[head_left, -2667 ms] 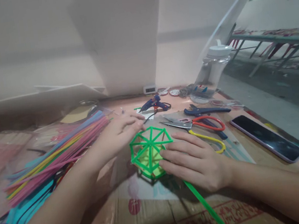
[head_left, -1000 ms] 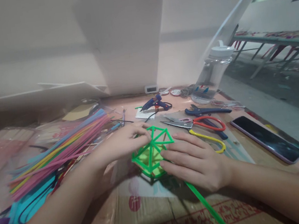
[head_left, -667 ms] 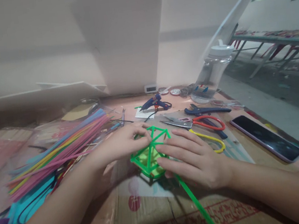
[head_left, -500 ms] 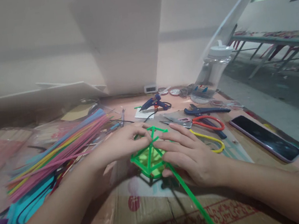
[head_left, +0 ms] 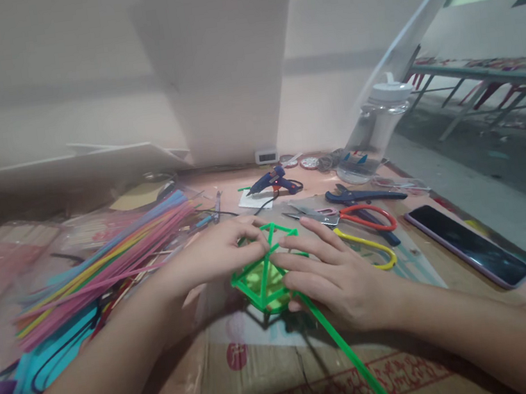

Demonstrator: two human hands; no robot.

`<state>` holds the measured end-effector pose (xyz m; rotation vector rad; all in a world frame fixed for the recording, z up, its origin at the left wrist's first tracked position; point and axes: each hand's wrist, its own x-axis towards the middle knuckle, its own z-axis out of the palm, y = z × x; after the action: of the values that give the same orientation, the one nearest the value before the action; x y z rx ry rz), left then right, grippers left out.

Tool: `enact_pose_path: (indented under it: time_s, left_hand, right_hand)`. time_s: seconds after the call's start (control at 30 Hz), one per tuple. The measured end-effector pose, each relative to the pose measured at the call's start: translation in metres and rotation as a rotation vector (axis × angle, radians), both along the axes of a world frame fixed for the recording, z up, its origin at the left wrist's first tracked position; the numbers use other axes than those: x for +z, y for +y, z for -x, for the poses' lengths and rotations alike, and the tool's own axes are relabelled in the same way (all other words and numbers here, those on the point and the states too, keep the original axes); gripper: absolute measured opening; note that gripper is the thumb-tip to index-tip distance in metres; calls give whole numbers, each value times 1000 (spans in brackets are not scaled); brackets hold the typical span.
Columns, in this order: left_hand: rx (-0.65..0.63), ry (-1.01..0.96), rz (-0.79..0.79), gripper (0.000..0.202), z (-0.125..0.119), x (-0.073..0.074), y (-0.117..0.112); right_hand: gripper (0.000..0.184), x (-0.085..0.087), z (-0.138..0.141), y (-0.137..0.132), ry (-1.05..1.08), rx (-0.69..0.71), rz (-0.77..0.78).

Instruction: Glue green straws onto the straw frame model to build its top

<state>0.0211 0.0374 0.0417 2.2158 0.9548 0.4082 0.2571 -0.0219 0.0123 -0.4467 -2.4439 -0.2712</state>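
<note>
Between my two hands is a small frame of green sticks (head_left: 263, 281), built in triangles, with yellow-green material inside. My left hand (head_left: 230, 245) grips its far left side with thumb and fingers bent onto a stick. My right hand (head_left: 335, 271) lies along the right side, its fingers resting over the frame and the thumb tucked underneath. From under the right fingers a long green strip (head_left: 343, 345) runs down toward the front edge. Part of the frame is hidden by my fingers.
A blue glue gun (head_left: 273, 181) lies behind my hands. Right are red-handled scissors (head_left: 367, 217), a yellow handle (head_left: 372, 252), blue cutters (head_left: 364, 195), a phone (head_left: 467, 244) and a clear bottle (head_left: 371, 131). Left lies a bundle of coloured sticks (head_left: 107, 266).
My right fingers have shifted slightly on the frame. Both hands stay on it, and the whole view has moved a little.
</note>
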Motion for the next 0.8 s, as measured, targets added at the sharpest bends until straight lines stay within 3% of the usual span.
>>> enact_pose_path:
  time_s: [0.3, 0.47, 0.57, 0.73, 0.8]
  left_hand:
    - [-35, -32, 15, 32, 7, -3, 2]
    - [-70, -21, -31, 38, 13, 1, -2]
    - [31, -53, -63, 41, 14, 5, -5]
    - [401, -309, -181, 41, 19, 8, -1]
    - [478, -398, -169, 38, 22, 6, 2]
  right_hand:
    - [24, -1, -6, -4, 71, 31, -165]
    - [29, 4, -7, -6, 72, 36, -159]
    - [30, 5, -6, -7, 64, 35, -157]
    - [28, 5, -6, -6, 64, 55, -180]
    - [27, 4, -6, -6, 62, 56, -187]
